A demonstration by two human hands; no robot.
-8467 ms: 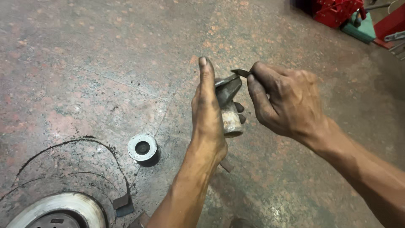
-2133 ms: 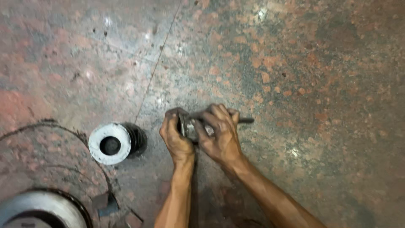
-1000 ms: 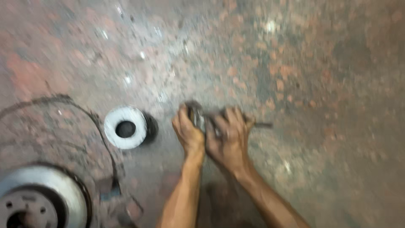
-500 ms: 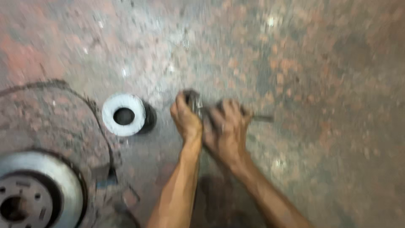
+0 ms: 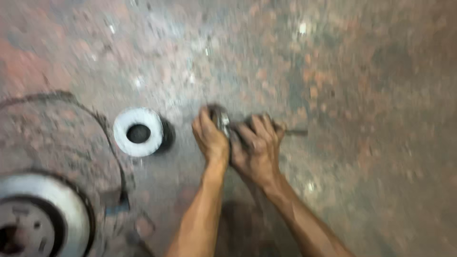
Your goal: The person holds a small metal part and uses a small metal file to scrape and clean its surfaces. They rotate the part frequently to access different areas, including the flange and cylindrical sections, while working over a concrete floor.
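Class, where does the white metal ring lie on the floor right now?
In the head view the white ring lies flat left of centre, just left of the left hand and above the brake disc.

White ring (image 5: 138,132), brake disc (image 5: 45,219), speckled floor (image 5: 371,71)

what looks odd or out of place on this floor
Nothing is clearly damaged or spilled. The floor is stained and mottled. Both hands, left hand and right hand, press a small metal part down; a white ring lies apart to their left.

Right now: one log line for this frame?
left hand: grips small metal part | right hand: on thin tool | metal ring: left, apart | floor: stained
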